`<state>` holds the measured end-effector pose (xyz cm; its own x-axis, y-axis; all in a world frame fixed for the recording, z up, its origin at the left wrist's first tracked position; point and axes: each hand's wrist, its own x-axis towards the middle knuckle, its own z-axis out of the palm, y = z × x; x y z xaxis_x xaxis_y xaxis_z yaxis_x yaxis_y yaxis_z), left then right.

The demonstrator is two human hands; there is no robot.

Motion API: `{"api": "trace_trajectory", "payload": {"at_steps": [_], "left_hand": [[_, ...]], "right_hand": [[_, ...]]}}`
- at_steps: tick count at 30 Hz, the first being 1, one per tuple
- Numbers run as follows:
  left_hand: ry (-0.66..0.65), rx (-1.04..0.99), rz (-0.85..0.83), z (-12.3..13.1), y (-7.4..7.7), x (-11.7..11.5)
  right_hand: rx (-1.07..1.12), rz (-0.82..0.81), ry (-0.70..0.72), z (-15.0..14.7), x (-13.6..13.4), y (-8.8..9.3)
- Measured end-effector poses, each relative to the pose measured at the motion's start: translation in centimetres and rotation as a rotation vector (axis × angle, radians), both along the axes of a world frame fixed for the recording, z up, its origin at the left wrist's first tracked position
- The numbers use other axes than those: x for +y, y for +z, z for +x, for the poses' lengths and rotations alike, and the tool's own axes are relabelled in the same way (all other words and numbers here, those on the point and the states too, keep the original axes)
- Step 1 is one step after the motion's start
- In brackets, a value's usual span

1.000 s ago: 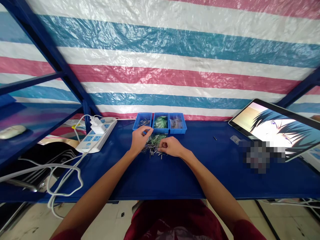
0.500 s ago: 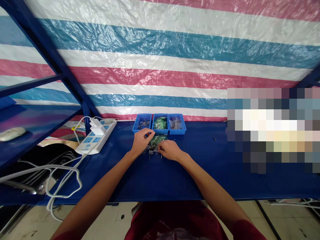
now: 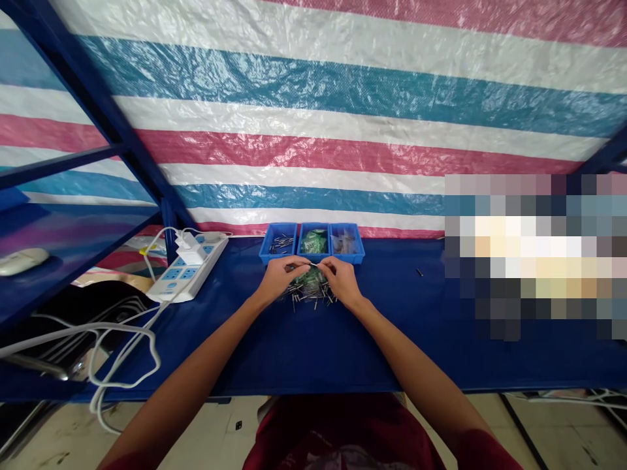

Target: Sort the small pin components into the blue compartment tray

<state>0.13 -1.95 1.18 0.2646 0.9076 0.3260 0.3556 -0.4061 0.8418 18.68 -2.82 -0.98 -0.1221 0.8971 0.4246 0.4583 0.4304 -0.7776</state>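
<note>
My left hand and my right hand face each other above a pile, thumbs and fingers pinched. Between their fingertips runs a thin, light-coloured rod-like piece; it is too small to make out its exact kind. Below lie a green plastic packet and several slim metal rods, partly hidden by my hands. Just behind stand three blue bins: the left bin holds slim metal rods, the middle bin green packets, the right bin greyish packets.
A white power strip with a plugged-in adapter sits at the left, its white cables looping over the table's front edge. One small dark rod lies alone to the right on the blue table. Striped sheeting hangs behind.
My right hand has risen from the pile to meet my left hand. The thin piece now spans between both hands' fingertips. My left hand has barely moved.
</note>
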Motion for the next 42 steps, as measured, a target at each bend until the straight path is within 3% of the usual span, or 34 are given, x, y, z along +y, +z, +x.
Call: {"api": "trace_trajectory", "payload": {"at_steps": [9, 15, 23, 27, 30, 34, 37, 42], "left_hand": [[-0.017, 0.038, 0.021, 0.0, 0.0, 0.0], [0.006, -0.100, -0.055, 0.0, 0.2, 0.1], [0.094, -0.345, -0.074, 1.0, -0.2, -0.2], [0.127, -0.249, 0.030, 1.0, -0.3, -0.3], [0.163, -0.084, 0.250, 0.8, 0.3, -0.9], [0.357, 0.079, 0.484, 0.1, 1.0, -1.6], [0.472, 0.103, 0.541, -0.6, 1.0, -1.1], [0.466, 0.263, 0.464, -2.0, 0.3, 1.0]], "right_hand": [[0.063, 0.020, 0.033, -0.2, -0.6, 0.6], [0.098, 0.049, 0.000, -0.2, -0.8, 1.0], [0.186, -0.090, 0.068, -0.9, -1.2, 0.7], [0.172, -0.076, 0.043, -0.9, -1.2, 0.7], [0.174, -0.053, -0.010, -0.7, -1.0, 0.7], [0.152, -0.027, -0.046, -0.4, -0.9, 0.6], [0.104, -0.007, -0.047, -0.4, -0.9, 0.5], [0.052, 0.041, -0.038, -0.5, -1.0, 0.5]]}}
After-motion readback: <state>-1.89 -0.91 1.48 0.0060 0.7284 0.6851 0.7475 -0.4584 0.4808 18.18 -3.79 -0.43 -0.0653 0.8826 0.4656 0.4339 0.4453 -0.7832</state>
